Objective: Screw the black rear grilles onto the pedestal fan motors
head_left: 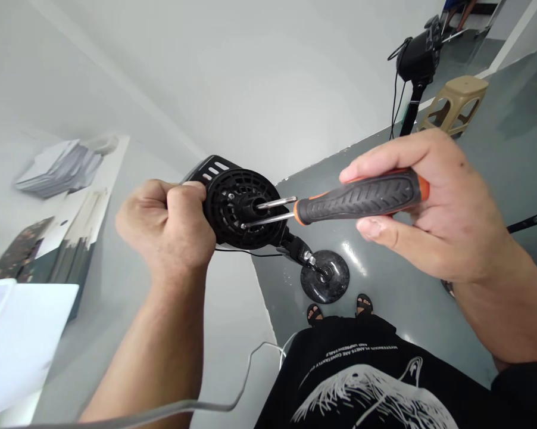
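Observation:
My left hand (174,220) is closed round the side of a black fan motor housing (224,179), a round slotted face with a metal shaft (277,202) sticking out of its centre. In my right hand (447,208) is a screwdriver (362,196) with a grey and orange handle, thumb and fingers on either side of it. Its tip meets a screw (244,226) near the lower rim of the face. Below the housing, the fan's stand runs down to a round black base (325,277) on the floor. My left fingertips are hidden behind the housing.
Shelves at the left hold stacked papers (58,170) and folders. A black device on a pole (418,59) and a beige plastic stool (456,101) stand at the upper right. A grey cable (206,406) crosses low in front of me. Part of a person shows at the top right.

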The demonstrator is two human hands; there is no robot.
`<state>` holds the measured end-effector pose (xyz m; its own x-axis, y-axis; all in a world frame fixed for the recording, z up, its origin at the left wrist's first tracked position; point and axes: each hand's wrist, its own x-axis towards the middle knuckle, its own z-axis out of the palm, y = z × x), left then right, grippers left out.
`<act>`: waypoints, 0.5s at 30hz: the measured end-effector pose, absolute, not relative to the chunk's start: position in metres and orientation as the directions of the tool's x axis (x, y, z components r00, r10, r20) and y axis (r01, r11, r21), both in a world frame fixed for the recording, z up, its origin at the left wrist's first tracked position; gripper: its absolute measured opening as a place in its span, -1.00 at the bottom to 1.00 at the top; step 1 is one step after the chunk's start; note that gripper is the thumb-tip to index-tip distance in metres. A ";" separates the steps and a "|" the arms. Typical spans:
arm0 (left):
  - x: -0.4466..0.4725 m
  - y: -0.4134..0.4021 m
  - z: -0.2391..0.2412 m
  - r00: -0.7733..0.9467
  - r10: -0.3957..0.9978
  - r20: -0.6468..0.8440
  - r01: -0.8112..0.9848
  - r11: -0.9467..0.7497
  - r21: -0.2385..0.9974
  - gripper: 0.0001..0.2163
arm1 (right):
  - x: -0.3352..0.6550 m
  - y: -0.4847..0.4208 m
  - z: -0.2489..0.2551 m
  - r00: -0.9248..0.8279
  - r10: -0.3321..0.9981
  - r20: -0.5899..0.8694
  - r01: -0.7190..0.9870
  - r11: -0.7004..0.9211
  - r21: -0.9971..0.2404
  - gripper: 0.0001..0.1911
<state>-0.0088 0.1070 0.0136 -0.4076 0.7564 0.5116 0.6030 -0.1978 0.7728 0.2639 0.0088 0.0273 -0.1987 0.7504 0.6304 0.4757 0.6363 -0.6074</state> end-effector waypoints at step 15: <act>-0.011 0.107 0.012 -0.399 0.758 0.516 0.599 -0.210 0.773 -0.81 | 0.268 0.016 0.028 -0.054 0.820 0.569 0.577 0.491 -0.653 -0.74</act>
<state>-0.0114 0.1068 0.0118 -0.3991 0.7582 0.5155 0.5991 -0.2100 0.7727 0.2684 0.0161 0.0282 -0.0538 0.8203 0.5695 0.5766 0.4911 -0.6530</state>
